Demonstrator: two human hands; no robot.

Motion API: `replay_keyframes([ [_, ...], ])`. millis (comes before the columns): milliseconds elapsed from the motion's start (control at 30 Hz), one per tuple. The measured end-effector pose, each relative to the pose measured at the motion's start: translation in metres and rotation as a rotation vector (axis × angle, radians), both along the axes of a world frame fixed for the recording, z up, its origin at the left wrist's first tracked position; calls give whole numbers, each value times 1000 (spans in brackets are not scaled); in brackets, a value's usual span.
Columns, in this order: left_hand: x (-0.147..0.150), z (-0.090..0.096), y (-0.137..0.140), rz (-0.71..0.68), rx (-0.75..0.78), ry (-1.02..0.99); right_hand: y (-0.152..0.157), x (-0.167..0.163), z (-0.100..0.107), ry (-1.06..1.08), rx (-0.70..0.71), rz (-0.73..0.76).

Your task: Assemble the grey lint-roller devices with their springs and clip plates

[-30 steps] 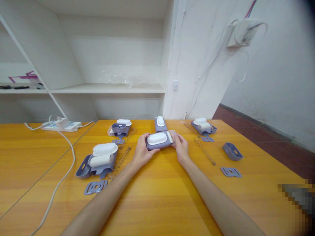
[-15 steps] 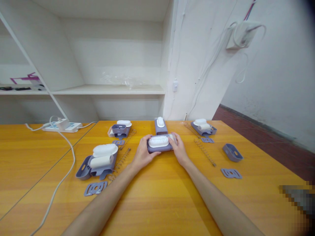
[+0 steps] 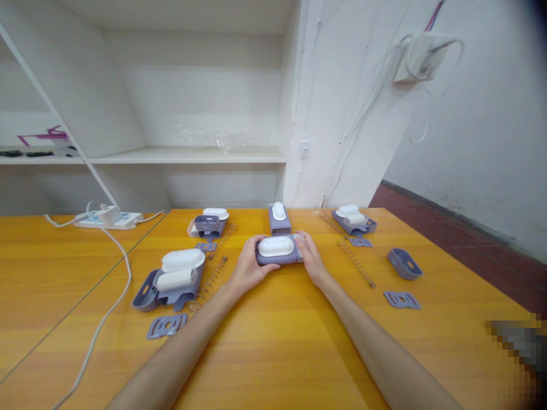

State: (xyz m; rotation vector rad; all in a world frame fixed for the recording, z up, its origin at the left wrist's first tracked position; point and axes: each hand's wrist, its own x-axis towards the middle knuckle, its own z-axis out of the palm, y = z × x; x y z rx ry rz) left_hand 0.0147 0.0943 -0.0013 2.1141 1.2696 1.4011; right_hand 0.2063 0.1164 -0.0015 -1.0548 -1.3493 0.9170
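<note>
a white power strip point(image 3: 93, 220) sits at left; crumpled clear plastic point(image 3: 221, 140) lies on a white shelf point(image 3: 188, 155)

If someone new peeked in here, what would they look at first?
Probably the purple-grey case with a bumpy white oval on it, held in the picture's middle by the left hand and right hand. Next might come a coiled spring on the wooden table, right of the hands, or the white power strip at the table's back left.

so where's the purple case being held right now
In the head view, the held purple case is just below the picture's centre, between the left hand and the right hand, directly in front of another purple case.
</note>
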Motion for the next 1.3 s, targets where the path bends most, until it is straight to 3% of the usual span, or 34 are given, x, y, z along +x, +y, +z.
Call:
replay_keyframes([
  [267, 2, 0, -2, 6, 36, 36, -4, -2, 2, 15, -36, 25],
  [533, 2, -1, -1, 8, 104, 95, 0, -6, -3, 92, -11, -47],
  [1300, 3, -3, -3, 71, 127, 277, 1, -5, -4, 70, 8, -85],
])
